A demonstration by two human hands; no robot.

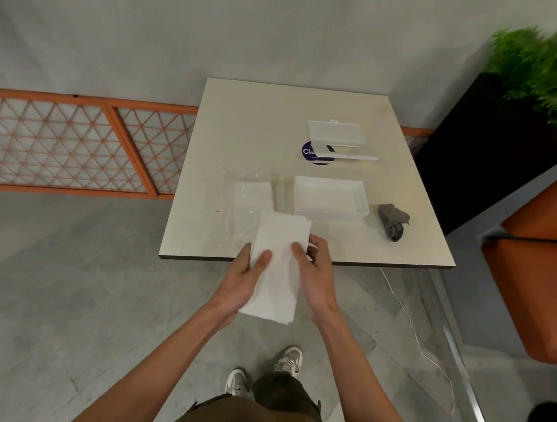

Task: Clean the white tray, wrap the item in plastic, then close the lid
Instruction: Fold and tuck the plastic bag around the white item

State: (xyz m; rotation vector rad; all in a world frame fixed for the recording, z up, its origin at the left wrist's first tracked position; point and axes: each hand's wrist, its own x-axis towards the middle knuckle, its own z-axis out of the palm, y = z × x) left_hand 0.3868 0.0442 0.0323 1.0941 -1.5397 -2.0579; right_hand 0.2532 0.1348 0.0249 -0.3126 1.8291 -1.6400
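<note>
Both hands held a folded white paper towel [277, 263] over the near edge of the table [259, 128].

Left hand [240, 283]: thumb flat on top of the towel, fingers tucked beneath, gripping its left side.

Right hand [317, 278]: thumb on top, fingers curled round the towel's right edge.

White tray [329, 214] sat open on the table, just beyond the right fingertips, apart from them.

Clear plastic sheet [248, 196] lay flat beyond the left fingertips, beside the tray.

Dark bundled item [393, 221] lay well right of the right fingers, near the tray's right end.

Clear lid [335, 134] rested farther out, past the tray, beside a round purple sticker [310, 152].
</note>
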